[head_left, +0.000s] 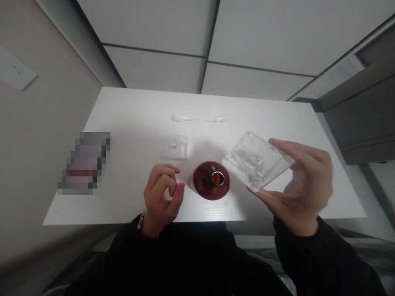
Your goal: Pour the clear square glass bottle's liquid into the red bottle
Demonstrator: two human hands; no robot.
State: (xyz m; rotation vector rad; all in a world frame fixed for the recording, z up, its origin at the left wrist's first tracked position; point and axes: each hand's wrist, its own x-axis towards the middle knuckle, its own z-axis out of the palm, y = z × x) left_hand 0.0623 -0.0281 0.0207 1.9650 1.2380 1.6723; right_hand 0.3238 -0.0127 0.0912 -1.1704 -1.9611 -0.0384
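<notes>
My right hand grips a clear, square-sided glass container between thumb and fingers, tilted above the table. The container's near-left edge appears close beside a dark reddish-brown bottle, whose round mouth is uncovered. Left of the bottle is my left hand, loosely curled, with a gap between thumb and index finger and nothing visible in it. Just beyond that hand, a smaller clear square piece with a round ring on top rests on the table.
A slender clear piece with a bulb at each end lies towards the back of the white table. At the left edge is a pixelated dark rectangular object. Pale panels rise behind, and a wall socket is at left.
</notes>
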